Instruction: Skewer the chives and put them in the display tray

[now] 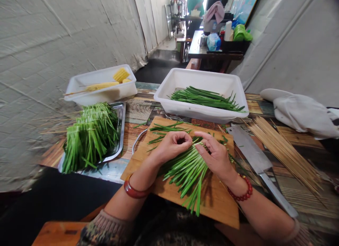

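Over the wooden cutting board [225, 207], both hands meet at the gathered upper end of a bunch of garlic chives [185, 165], whose green leaves fan toward me. My left hand [173, 145] is closed, thumb and forefinger curled into a ring against the stalks. My right hand [215, 156] bends around the bunch from the other side, thumb on the stalks and forefinger stretched toward the left hand. Whether a skewer runs through the bunch is hidden by the fingers. Loose chive pieces [169, 127] lie on the board's far part.
At left, skewered chives [90, 136] fill a metal tray [122, 129]. Behind it, a white tub [106, 96] holds corn [121, 75]. Another white tub [201, 112] contains cut chives [203, 97]. A cleaver [251, 154] and bamboo skewers [286, 154] lie right. A person [195, 2] stands far back.
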Demonstrator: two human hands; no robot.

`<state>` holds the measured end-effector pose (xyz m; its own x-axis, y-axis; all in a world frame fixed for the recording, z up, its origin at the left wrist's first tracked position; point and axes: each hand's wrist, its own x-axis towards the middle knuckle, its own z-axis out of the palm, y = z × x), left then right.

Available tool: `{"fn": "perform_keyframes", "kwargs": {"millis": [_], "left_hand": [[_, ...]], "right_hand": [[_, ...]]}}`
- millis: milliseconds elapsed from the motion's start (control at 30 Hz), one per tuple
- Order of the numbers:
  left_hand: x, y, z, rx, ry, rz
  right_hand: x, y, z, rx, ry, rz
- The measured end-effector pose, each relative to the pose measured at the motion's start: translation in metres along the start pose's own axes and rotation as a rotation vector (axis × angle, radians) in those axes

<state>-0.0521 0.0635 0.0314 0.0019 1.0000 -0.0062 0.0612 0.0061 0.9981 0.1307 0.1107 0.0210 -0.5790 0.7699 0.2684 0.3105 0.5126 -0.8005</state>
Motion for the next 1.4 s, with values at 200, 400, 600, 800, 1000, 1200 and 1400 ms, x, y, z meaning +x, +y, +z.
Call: {"fn": "perform_keyframes", "kwargs": {"millis": [200,400,600,800,1000,1200,1400], "left_hand": [[-0.001,-0.002,-0.001,0.012,-0.062,-0.012],[-0.002,-0.001,-0.007,0.012,-0.172,-0.051],[-0.002,-0.001,-0.010,-0.002,-0.210,-0.126],[-0.003,-0.002,-0.017,-0.108,-0.054,-0.191],[-0.003,-0.001,-0.028,-0.205,0.117,-0.154],[-0.006,0.017,-0.029,-0.185,0.180,-0.128],[-0.010,0.046,-0.028,-0.082,0.024,-0.069]], "right_hand": [[0.001,0.001,0.001,-0.013,0.019,0.011],[0.003,0.001,-0.004,0.114,-0.010,0.034],[0.002,0.008,-0.006,0.313,-0.019,0.183],[0.006,0.012,-0.012,0.504,-0.114,0.306],[0.013,0.007,-0.030,0.392,-0.346,0.269],[0.012,-0.001,-0.043,0.091,-0.308,0.019],[0.009,-0.008,-0.053,-0.008,0.042,-0.193]]}}
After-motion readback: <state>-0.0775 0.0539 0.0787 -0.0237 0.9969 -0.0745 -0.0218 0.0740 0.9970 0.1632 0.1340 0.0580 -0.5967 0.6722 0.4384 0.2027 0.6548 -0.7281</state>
